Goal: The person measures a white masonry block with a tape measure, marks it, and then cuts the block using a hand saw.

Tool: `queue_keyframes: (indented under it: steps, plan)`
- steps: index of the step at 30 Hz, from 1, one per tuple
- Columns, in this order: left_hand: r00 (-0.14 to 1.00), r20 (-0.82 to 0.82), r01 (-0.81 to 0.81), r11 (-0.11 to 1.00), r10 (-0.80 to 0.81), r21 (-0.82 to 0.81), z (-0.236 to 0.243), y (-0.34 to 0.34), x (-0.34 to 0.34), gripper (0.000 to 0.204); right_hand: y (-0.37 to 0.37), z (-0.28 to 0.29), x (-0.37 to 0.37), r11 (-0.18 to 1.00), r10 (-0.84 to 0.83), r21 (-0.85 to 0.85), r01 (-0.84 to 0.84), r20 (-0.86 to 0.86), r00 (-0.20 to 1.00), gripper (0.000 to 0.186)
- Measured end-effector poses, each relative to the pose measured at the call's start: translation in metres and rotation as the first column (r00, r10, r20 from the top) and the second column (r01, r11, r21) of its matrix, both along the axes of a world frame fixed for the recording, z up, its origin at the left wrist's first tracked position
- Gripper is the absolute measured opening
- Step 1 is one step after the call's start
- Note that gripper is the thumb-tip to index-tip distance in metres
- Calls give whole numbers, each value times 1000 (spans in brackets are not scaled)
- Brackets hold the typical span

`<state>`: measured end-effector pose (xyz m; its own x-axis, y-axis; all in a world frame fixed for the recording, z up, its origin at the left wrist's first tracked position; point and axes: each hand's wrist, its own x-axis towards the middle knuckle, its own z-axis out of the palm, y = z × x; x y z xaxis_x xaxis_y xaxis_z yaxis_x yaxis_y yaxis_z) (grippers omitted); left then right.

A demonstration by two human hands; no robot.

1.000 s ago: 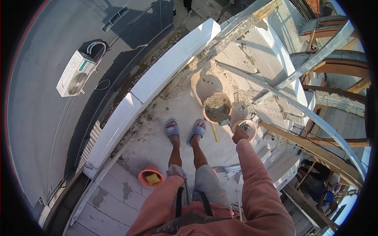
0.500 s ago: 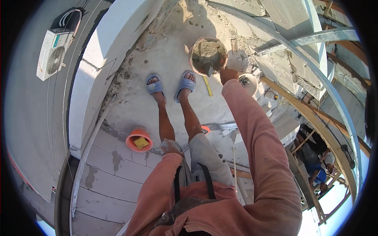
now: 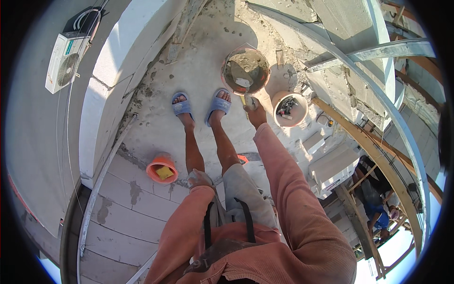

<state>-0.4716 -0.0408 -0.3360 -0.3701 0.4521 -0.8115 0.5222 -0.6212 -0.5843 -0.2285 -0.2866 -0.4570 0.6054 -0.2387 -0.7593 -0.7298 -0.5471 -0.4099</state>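
A: What is the right hand (image 3: pixel 257 112) doing?

B: It is reaching down at the end of a long pink sleeve (image 3: pixel 288 189), with the fingers curling closed around a small trowel handle (image 3: pixel 247 101). The yellowish handle is poking out just past the knuckles.

A: And where is the bucket?

B: The bucket (image 3: pixel 246 71) of grey mortar is sitting just beyond that grip, its near rim almost touching the tool. A second, pale bucket (image 3: pixel 289 109) holding small tools is standing just to the right of the hand.

A: The left hand?

B: The left hand (image 3: pixel 198 179) is resting against the left knee, well back from the grip. I cannot tell whether its fingers are spread or closed; a grey glove or dust is covering it.

A: What else is lying around?

B: Two feet in blue sandals (image 3: pixel 217 104) are standing just left of the right hand. An orange tub (image 3: pixel 162 168) with a yellow sponge is sitting beside the left hand, on the plank floor (image 3: pixel 127 213).
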Motion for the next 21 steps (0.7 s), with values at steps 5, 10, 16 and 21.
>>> queue_keyframes:
  steps: [5,10,16,21]
  plan:
    - [977,161,146,989,-140,-26,-3,-2,-5,75,-34,48,-12,979,-133,179,93,229,964,62]
    - [989,123,-94,989,80,116,0,3,20,70,-61,149,73,988,5,138,-70,422,907,60]
    - [990,143,-7,998,15,-59,17,11,59,131,-71,287,229,982,172,-1,-191,434,884,54]
    - [986,165,-16,997,29,-79,13,13,57,136,-65,342,329,928,372,-157,-337,409,833,52]
